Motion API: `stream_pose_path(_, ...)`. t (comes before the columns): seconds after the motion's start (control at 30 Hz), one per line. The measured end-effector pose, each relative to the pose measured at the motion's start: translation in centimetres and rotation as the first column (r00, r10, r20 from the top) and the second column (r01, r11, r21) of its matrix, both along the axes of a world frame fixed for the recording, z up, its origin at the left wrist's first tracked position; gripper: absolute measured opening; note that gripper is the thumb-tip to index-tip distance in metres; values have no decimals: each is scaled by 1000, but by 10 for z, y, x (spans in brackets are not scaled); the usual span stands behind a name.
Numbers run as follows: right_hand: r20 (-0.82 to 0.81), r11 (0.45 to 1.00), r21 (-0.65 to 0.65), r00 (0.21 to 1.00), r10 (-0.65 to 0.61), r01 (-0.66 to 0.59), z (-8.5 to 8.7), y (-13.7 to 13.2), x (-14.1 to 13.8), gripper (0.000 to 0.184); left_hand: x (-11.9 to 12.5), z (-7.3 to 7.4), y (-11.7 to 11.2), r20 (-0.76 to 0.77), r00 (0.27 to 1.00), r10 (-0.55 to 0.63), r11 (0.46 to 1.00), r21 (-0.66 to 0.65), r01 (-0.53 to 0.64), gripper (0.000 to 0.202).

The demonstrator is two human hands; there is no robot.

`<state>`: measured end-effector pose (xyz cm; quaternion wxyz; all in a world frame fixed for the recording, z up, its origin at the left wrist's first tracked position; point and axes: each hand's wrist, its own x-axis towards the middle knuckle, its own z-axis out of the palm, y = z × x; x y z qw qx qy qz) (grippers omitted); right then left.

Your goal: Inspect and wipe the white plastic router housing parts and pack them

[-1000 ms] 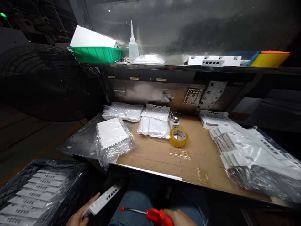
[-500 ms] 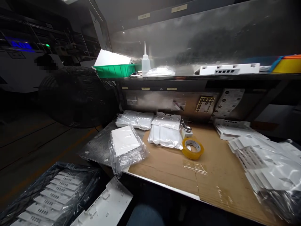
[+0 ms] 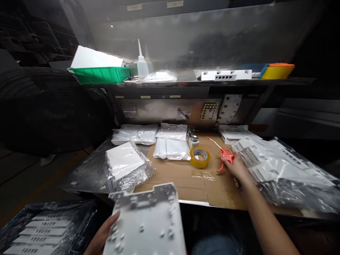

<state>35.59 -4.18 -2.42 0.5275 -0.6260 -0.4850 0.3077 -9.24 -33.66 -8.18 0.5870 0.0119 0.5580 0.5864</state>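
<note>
My left hand (image 3: 108,226) grips the left edge of a white plastic housing panel (image 3: 148,219), its inner side with small posts facing me. The panel is tilted up in front of the table edge, and part of my hand is hidden behind it. Over the right side of the cardboard, my right hand (image 3: 236,166) is wrapped round a red air blow gun (image 3: 226,156). Its thin nozzle points to the back left. A roll of yellow tape (image 3: 200,158) lies left of the blow gun. Bagged white panels (image 3: 276,163) are stacked just right of my right hand.
Lower left stands a lined crate (image 3: 87,212) with several white panels (image 3: 44,232). Bagged parts (image 3: 124,161) and plastic bags (image 3: 135,134) lie on the left of the table. Above runs a shelf (image 3: 186,84) with a green bin (image 3: 102,75) and a squeeze bottle (image 3: 142,67).
Both hands have come into view. A white panel is now raised in my left hand from the lower left, and the red blow gun has appeared in my right. The view has shifted right.
</note>
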Motion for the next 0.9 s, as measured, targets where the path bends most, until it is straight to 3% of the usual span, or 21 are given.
stream_pose_path(0.1, 44, 1000, 12, 999, 18, -18, -5, -7, -15, 75, 37, 33, 60, -51, 967, -250, 952, 169, 255, 77)
stream_pose_path(0.13, 33, 998, 13, 997, 69, -69, -8, -20, -20, 68, 49, 42, 77, -134, 941, -309, 921, 204, 332, 68)
stream_pose_path(0.2, -117, 955, -36, 950, 289, -295, -15, -56, -27, 60, 70, 56, 107, -268, 881, -389, 861, 234, 451, 55)
stream_pose_path(0.27, -407, 827, -78, 775, 484, -557, -22, -95, -30, 64, 89, 64, 132, -346, 818, -459, 802, 235, 549, 48)
stream_pose_path(0.3, -547, 771, -75, 673, 499, -632, -26, -111, -30, 65, 97, 66, 143, -374, 782, -498, 767, 231, 598, 47)
stream_pose_path(0.33, -653, 756, -67, 601, 461, -652, -29, -125, -29, 62, 104, 67, 153, -413, 739, -532, 727, 225, 649, 46)
stream_pose_path(0.4, -758, 828, -78, 572, 312, -555, -35, -142, -22, 52, 117, 64, 175, -518, 650, -556, 655, 208, 726, 52)
stream_pose_path(0.47, -811, 910, -102, 563, 158, -402, -41, -148, -10, 46, 125, 56, 199, -651, 571, -500, 619, 192, 761, 62)
stream_pose_path(0.57, -844, 972, -124, 536, 2, -199, -49, -151, 11, 47, 128, 39, 234, -859, 431, -277, 645, 166, 746, 44)
stream_pose_path(0.67, -847, 993, -112, 526, -84, -22, -52, -155, 26, 50, 127, 22, 262, -973, 226, -46, 680, 135, 721, 25)
stream_pose_path(0.73, -844, 993, -105, 523, -117, 53, -50, -159, 32, 50, 125, 14, 274, -993, 106, 44, 682, 107, 724, 18)
stream_pose_path(0.8, -846, 991, -99, 516, -132, 91, -47, -163, 34, 52, 123, 10, 281, -994, 22, 105, 688, 89, 720, 16)
stream_pose_path(0.9, -847, 987, -92, 510, -148, 133, -44, -166, 35, 52, 119, 13, 287, -985, -46, 165, 707, 86, 702, 15)
